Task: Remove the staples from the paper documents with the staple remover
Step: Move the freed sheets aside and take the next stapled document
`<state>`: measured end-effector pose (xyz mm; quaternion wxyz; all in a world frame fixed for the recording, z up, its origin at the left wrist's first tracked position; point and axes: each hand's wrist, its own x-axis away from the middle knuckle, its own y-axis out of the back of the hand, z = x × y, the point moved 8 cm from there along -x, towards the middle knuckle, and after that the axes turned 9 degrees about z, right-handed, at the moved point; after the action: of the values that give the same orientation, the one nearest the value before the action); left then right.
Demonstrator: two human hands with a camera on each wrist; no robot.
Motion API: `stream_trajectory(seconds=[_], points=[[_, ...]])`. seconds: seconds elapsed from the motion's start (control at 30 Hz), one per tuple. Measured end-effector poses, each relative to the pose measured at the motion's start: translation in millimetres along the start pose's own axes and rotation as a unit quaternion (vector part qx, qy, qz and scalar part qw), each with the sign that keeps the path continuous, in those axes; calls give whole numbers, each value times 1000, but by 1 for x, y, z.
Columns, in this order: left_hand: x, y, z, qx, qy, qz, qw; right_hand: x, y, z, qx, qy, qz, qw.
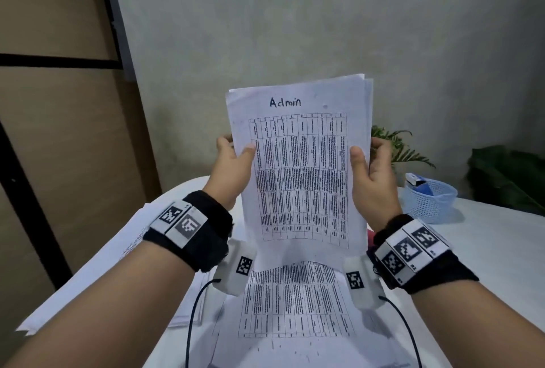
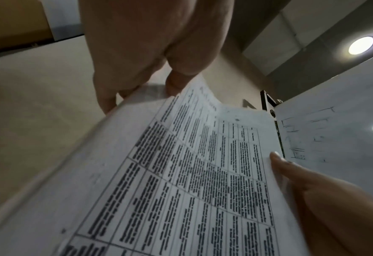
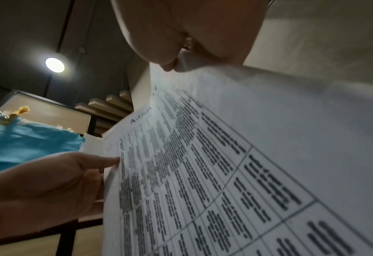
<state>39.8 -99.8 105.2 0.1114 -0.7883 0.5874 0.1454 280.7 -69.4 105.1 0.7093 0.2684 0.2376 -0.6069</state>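
Observation:
A stack of printed sheets (image 1: 300, 167) headed "Admin", with a table on the top page, stands upright above the table. My left hand (image 1: 233, 161) grips its left edge, thumb on the front and fingers behind. My right hand (image 1: 370, 167) grips the right edge the same way. In the left wrist view the paper stack (image 2: 192, 173) fills the frame, and my right thumb (image 2: 284, 166) presses its far edge. In the right wrist view the paper stack (image 3: 225, 164) shows with my left thumb (image 3: 102, 161) on it. No staple or staple remover is visible.
Another printed sheet (image 1: 295, 302) lies flat on the white table (image 1: 486, 249) below the stack. More loose papers (image 1: 97, 273) lie at the left. A light blue mesh basket (image 1: 427, 199) with small items stands at the right, with plants (image 1: 501, 173) behind it.

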Motion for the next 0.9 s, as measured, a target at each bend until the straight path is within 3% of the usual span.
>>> stream_trajectory(seconds=[0.13, 0.23, 0.37, 0.43, 0.5, 0.57, 0.67, 0.7, 0.77, 0.8, 0.83, 0.9], points=[[3, -9, 3, -18, 6, 27, 999, 5, -3, -10, 45, -64, 13, 997], [2, -20, 3, -96, 4, 60, 994, 5, -5, -20, 55, -137, 63, 987], [-3, -10, -8, -126, -46, 11, 991, -3, 3, -47, 169, -246, 167, 940], [-6, -5, -6, -124, -56, -1, 991, 0, 5, -69, 303, -298, 261, 867], [-5, -3, 0, -132, -67, 0, 989, 12, 11, -96, 460, -332, 345, 748], [-6, -4, 5, -140, -79, 3, 987, 25, 14, -120, 551, -326, 402, 654], [-9, -5, 9, -133, -86, 3, 987, 38, 10, -139, 626, -275, 462, 565], [-11, -4, 10, -135, -88, -3, 987, 40, 9, -142, 637, -262, 469, 553], [-12, -3, 7, -136, -99, -16, 986, 38, 8, -144, 636, -268, 466, 554], [-12, -1, 6, -132, -102, -22, 986, 37, 7, -142, 622, -284, 454, 571], [-12, 0, 7, -124, -101, -27, 987, 33, 7, -138, 595, -303, 434, 605], [-13, 2, 7, -100, -92, -31, 990, 17, 14, -127, 502, -335, 347, 718]])
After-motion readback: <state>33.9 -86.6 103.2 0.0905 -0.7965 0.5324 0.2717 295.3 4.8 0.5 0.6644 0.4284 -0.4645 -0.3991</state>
